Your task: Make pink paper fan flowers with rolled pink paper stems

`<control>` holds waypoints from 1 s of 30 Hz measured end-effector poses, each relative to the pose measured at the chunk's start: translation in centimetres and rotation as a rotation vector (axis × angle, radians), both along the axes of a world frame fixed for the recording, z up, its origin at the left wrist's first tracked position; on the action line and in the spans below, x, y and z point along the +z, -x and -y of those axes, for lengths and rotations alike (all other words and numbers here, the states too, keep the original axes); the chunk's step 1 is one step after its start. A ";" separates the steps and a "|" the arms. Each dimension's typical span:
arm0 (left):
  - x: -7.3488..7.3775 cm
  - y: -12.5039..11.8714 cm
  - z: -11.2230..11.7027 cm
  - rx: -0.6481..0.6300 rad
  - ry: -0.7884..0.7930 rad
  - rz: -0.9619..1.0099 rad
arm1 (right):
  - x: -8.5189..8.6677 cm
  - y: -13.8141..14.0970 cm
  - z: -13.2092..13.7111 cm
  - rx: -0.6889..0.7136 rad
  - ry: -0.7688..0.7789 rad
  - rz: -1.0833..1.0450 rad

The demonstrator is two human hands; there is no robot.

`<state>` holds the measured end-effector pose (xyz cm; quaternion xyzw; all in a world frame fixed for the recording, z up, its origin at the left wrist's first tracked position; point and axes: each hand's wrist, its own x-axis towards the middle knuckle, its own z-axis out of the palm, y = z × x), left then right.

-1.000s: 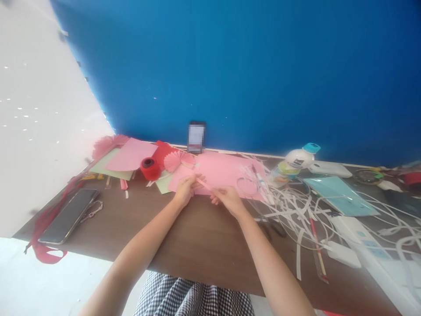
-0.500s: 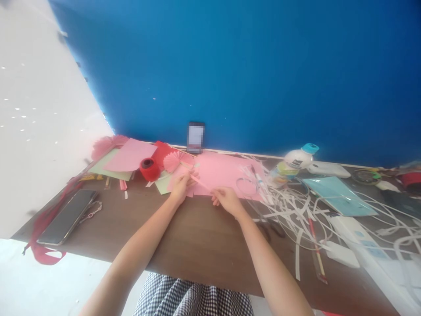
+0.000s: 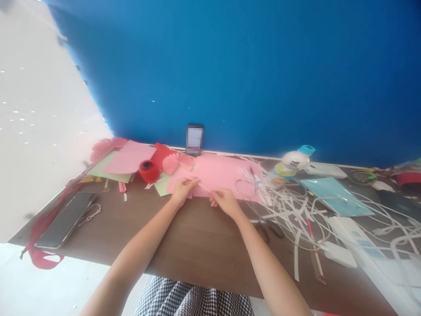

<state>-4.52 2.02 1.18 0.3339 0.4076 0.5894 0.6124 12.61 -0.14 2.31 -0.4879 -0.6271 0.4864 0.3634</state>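
Between my two hands a thin pink paper strip (image 3: 205, 189) is stretched just above a large pink paper sheet (image 3: 222, 171). My left hand (image 3: 183, 189) pinches the strip's left part. The right end is pinched by the thumb and fingers of my right hand (image 3: 225, 202). Behind my left hand lie a pink pleated paper fan (image 3: 173, 163) and a green paper piece (image 3: 162, 186). A red roll (image 3: 149, 171) stands left of the fan.
A dark phone (image 3: 66, 219) lies at left, and another phone (image 3: 194, 139) leans on the blue wall. On the right are a white bottle (image 3: 294, 160), a tangle of white strips and cables (image 3: 296, 206), scissors (image 3: 270, 232), a teal packet (image 3: 335, 196) and a power strip (image 3: 358, 237).
My left hand has come slightly down toward the table's front edge, and the strip between the hands lies flatter. My right hand has barely moved.
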 end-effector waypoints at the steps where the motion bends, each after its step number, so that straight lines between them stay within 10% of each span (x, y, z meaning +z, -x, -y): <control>1: 0.0 0.0 0.0 -0.007 -0.001 0.005 | 0.1 -0.1 0.0 0.027 0.020 -0.012; 11: 0.2 -0.1 0.6 -0.160 0.013 -0.129 | 0.4 -0.9 0.2 0.178 0.128 -0.011; 18: 0.8 -0.2 0.9 -0.193 0.012 -0.214 | -0.1 0.5 0.4 0.002 -0.100 0.112; 30: 0.1 -0.9 0.8 -0.193 -0.004 0.140 | -0.4 0.9 0.1 0.053 -0.036 -0.076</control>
